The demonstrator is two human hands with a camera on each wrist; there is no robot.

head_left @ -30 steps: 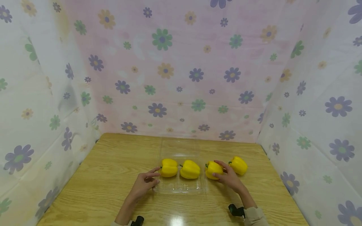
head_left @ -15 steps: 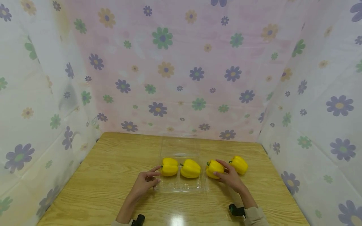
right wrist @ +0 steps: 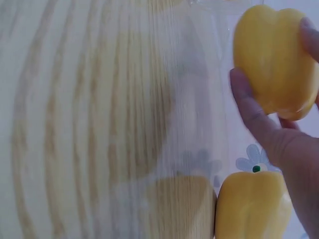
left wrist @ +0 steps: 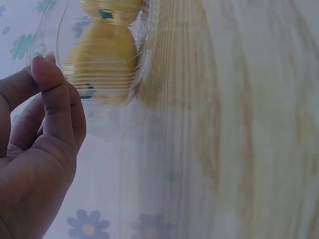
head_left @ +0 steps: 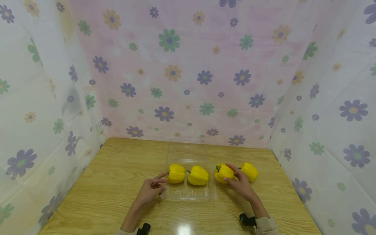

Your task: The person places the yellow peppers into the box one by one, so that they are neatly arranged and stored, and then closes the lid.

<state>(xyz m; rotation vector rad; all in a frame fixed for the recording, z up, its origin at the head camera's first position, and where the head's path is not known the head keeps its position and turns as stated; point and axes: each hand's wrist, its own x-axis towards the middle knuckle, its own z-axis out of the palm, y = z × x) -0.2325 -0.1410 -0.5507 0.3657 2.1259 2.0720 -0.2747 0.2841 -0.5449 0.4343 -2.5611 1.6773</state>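
A clear plastic clamshell box (head_left: 176, 196) lies with its lid (head_left: 187, 153) spread back. Inside sit two yellow bell peppers, one at the left (head_left: 176, 174) and one at the right (head_left: 198, 176). My left hand (head_left: 150, 191) pinches the box's left rim between thumb and fingers, as the left wrist view shows. To the right of the box, my right hand (head_left: 243, 186) grips a third yellow bell pepper (head_left: 224, 173), raised off the table in the right wrist view (right wrist: 274, 59). Its green stem points left.
Another yellow bell pepper (head_left: 249, 172) rests on the wooden table (head_left: 123, 163), just right of the gripped one. Flower-printed cloth (head_left: 188, 81) hangs behind the table and along both sides.
My right hand has lifted the gripped pepper slightly and shifted it a little to the right. The left hand and the box have stayed put.
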